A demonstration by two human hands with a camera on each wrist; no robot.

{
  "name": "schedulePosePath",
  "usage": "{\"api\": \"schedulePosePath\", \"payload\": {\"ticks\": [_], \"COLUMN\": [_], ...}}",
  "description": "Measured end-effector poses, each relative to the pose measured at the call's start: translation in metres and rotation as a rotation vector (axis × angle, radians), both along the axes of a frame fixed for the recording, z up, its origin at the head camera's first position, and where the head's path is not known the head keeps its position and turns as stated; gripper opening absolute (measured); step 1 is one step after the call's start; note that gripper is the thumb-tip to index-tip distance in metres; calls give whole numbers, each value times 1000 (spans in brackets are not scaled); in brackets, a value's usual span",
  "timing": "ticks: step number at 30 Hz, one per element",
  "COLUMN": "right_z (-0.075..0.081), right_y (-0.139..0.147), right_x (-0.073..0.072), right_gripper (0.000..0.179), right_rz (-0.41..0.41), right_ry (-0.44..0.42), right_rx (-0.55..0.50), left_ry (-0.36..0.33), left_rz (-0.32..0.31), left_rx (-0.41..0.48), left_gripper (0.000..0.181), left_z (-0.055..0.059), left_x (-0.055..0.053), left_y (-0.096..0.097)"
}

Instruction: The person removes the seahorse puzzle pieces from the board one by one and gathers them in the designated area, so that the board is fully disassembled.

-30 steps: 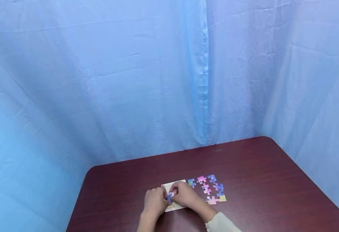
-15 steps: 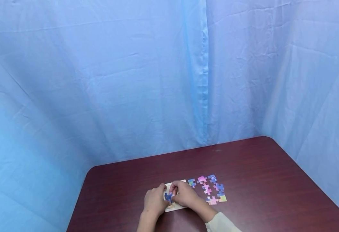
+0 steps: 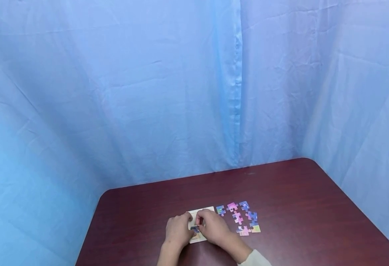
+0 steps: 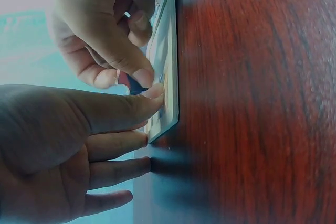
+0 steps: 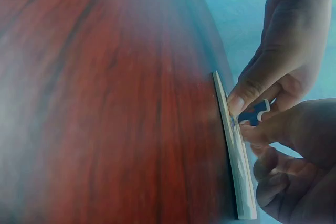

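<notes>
In the head view my right hand (image 3: 213, 227) pinches a blue jigsaw piece (image 3: 195, 229) between thumb and fingertips, tilted up over a pale wooden puzzle tray (image 3: 209, 209). The right wrist view shows that jigsaw piece (image 5: 255, 113) standing on edge between the two hands. My left hand (image 3: 178, 231) lies at the tray's left side. In the left wrist view its thumb rests on the tray (image 4: 170, 121) right beside the piece, while its other fingers (image 4: 118, 171) stay fairly straight, the index fingertip at the tray's edge. Part of the tray is hidden under both hands.
Several loose jigsaw pieces lie right of the tray, among them a blue-green one (image 3: 220, 210), a pink one (image 3: 232, 207) and a yellow-green one (image 3: 255, 228). They rest on a dark red wooden table (image 3: 297, 207). Blue curtains (image 3: 147, 111) hang around its far sides.
The blue piece lay flatter over the tray half a second ago and is now tipped up in the right fingertips. The left hand has eased off it, and the camera view has shifted slightly.
</notes>
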State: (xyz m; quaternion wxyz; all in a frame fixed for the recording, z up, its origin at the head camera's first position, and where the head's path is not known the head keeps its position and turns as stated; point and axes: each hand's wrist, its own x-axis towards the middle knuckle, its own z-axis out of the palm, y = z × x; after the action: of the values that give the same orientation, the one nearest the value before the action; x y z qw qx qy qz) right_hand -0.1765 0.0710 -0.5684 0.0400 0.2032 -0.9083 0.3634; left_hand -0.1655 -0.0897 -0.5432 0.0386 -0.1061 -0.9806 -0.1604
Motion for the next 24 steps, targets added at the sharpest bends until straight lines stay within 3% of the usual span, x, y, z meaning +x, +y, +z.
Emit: {"api": "schedulePosePath", "payload": {"ticks": [3, 12, 24], "right_z": [-2, 0, 0], "right_y": [2, 18, 46], "right_x": [-2, -9, -15], "right_gripper": [27, 22, 15], "right_rz": [-29, 6, 3], "right_ry": [19, -120, -184], "right_rx": [2, -77, -132], "left_ry": [-1, -6, -12], "left_rz": [3, -8, -3], "left_rx": [-4, -26, -9], "left_gripper": [45, 32, 21], "left_z": [-1, -1, 0], "left_x": [-1, -2, 1], "left_y": [1, 2, 4]}}
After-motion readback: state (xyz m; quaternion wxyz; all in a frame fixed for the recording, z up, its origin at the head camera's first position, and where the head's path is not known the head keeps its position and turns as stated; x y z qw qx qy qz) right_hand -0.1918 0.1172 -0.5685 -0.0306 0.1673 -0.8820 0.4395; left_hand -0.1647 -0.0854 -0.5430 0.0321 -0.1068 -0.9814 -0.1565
